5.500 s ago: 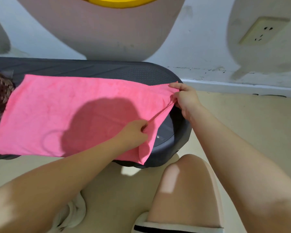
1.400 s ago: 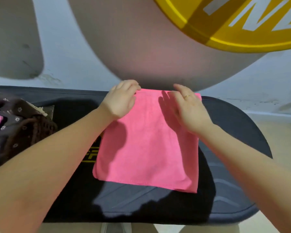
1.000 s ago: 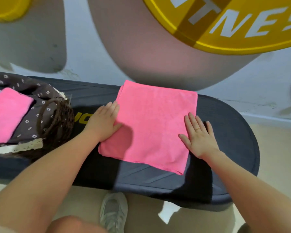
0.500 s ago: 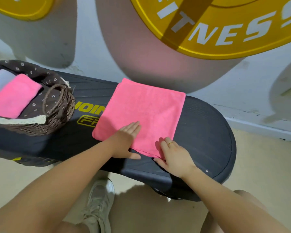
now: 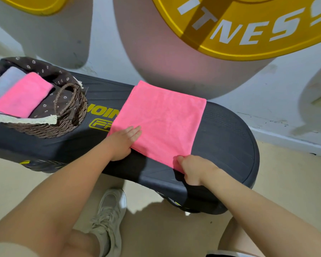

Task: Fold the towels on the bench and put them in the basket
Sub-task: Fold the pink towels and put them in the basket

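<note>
Your arms are bare to the frame's edge — no sleeves showing. On your foot, a pale grey laced sneaker (image 5: 107, 216) — dark shorts hem (image 5: 235, 254) at bottom right.

A large yellow weight plate (image 5: 248, 28) with white lettering leans against the pale, scuffed wall (image 5: 104, 58) at the top right, throwing a wide shadow below it. The edge of a second yellow plate (image 5: 32, 4) shows at the top left. A white baseboard (image 5: 285, 141) runs along the foot of the wall on the right. A grey lace-up sneaker (image 5: 109, 216) stands on the beige floor (image 5: 285, 175)
</note>
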A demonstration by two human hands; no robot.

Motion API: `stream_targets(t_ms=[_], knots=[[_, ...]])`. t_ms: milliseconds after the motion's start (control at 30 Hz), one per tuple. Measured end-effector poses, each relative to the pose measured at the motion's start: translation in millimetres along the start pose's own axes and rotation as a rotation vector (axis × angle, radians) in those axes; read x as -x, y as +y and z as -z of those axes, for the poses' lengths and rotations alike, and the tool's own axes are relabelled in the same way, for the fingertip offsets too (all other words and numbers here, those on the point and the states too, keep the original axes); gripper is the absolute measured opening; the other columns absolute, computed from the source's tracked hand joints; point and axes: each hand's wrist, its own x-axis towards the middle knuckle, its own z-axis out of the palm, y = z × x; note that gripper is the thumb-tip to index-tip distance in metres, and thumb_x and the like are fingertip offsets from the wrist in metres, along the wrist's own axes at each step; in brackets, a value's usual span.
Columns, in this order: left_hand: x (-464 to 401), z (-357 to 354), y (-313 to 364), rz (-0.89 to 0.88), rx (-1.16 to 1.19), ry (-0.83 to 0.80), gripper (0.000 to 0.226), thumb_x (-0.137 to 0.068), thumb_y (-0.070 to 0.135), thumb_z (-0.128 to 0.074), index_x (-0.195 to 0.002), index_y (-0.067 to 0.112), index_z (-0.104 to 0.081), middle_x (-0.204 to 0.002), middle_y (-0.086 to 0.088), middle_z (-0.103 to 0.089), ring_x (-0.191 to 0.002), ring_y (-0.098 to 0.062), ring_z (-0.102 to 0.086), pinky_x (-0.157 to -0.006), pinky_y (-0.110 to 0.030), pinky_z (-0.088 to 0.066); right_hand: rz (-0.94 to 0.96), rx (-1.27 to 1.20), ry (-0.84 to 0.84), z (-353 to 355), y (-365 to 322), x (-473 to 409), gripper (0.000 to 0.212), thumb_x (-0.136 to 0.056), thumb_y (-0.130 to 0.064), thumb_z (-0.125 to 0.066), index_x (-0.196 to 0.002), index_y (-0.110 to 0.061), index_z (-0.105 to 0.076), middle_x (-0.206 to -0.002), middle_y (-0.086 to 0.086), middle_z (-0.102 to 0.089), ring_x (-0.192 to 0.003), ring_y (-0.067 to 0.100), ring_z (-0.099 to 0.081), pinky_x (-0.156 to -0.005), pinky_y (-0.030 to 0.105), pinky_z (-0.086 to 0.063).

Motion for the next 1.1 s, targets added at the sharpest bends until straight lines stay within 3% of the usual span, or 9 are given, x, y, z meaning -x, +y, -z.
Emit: stream_targets(t_ms=[133,233,333,533,633,700,733,800,1100], knots=[[9,-4,-12,0.056,0.070,0.044,0.067,-0.091,-0.001,-0.031,-0.148,0.013,0.002,-0.157,-0.002,0.010,-0.146,-0.016,0.004,-0.118,-0.028,-0.006,0.006,-0.095,0.186,8,2,-7,0.034,-0.096,-0.039,-0.036,-0.112,-0.015,-0.054,-0.112,0.012,-0.060,-0.103,0.032,-0.056,-0.081,0.037,-0.045],[17,-8,-18,0.097,0.090,0.083,0.066,-0.091,-0.004,-0.029,-0.148,0.012,0.001,-0.157,-0.003,0.009,-0.146,-0.016,0.001,-0.117,-0.027,-0.007,0.020,-0.088,0.378,5,11,-26,0.056,-0.094,-0.050,-0.023,-0.137,-0.017,-0.039,-0.138,0.011,-0.044,-0.127,0.030,-0.042,-0.103,0.038,-0.038],[25,-13,-25,0.125,0.183,0.086,0.066,-0.090,0.005,-0.038,-0.149,0.011,-0.007,-0.158,-0.002,0.003,-0.146,-0.016,-0.002,-0.117,-0.027,-0.006,-0.006,-0.005,0.222,-12,12,-41,0.076,-0.088,-0.066,-0.018,-0.147,-0.029,0.013,-0.158,0.006,0.011,-0.147,0.024,0.005,-0.121,0.039,-0.002],[25,-15,-33,0.535,0.430,0.284,0.047,-0.097,0.026,-0.039,-0.139,0.007,-0.034,-0.146,-0.014,-0.031,-0.133,-0.031,-0.031,-0.105,-0.045,-0.032,-0.066,0.125,0.042,-28,13,-33,0.088,-0.080,-0.078,-0.017,-0.142,-0.034,0.026,-0.138,0.001,0.043,-0.140,0.026,0.029,-0.116,0.046,0.010],[15,-12,-30,0.671,0.400,0.325,0.047,-0.094,0.033,-0.047,-0.129,0.003,-0.045,-0.133,-0.017,-0.041,-0.123,-0.034,-0.039,-0.098,-0.046,-0.037,-0.035,0.224,0.200,-35,16,-22,0.089,-0.077,-0.074,-0.017,-0.149,-0.026,0.006,-0.156,0.015,0.009,-0.145,0.037,-0.004,-0.115,0.048,-0.015],[8,-9,-30,0.748,0.440,0.342,0.051,-0.091,0.040,-0.050,-0.123,0.001,-0.050,-0.131,-0.019,-0.041,-0.121,-0.036,-0.039,-0.098,-0.046,-0.035,0.058,0.224,0.373,-33,19,-19,0.069,-0.077,-0.048,-0.059,-0.135,-0.014,-0.043,-0.134,0.024,-0.049,-0.117,0.042,-0.053,-0.086,0.044,-0.050],[5,-7,-29,0.777,0.475,0.331,0.055,-0.089,0.042,-0.052,-0.124,-0.001,-0.049,-0.132,-0.020,-0.040,-0.123,-0.036,-0.037,-0.100,-0.046,-0.034,0.107,0.242,0.431,-33,21,-20,0.058,-0.065,-0.036,-0.074,-0.116,-0.013,-0.057,-0.114,0.018,-0.063,-0.096,0.036,-0.065,-0.068,0.037,-0.055],[1,-5,-27,0.824,0.538,0.293,0.065,-0.087,0.044,-0.055,-0.127,-0.005,-0.045,-0.136,-0.021,-0.035,-0.127,-0.037,-0.033,-0.104,-0.046,-0.031,0.146,0.296,0.474,-33,24,-18,0.049,-0.051,-0.022,-0.082,-0.097,-0.016,-0.066,-0.100,0.007,-0.069,-0.078,0.025,-0.068,-0.052,0.028,-0.053],[-7,5,-22,0.936,0.575,0.137,0.055,-0.094,0.045,-0.041,-0.129,0.003,-0.047,-0.142,-0.019,-0.035,-0.130,-0.036,-0.030,-0.105,-0.043,-0.027,0.239,0.254,0.584,-35,23,-19,0.054,-0.048,-0.023,-0.087,-0.090,-0.018,-0.053,-0.086,0.005,-0.068,-0.065,0.023,-0.065,-0.034,0.024,-0.043]])
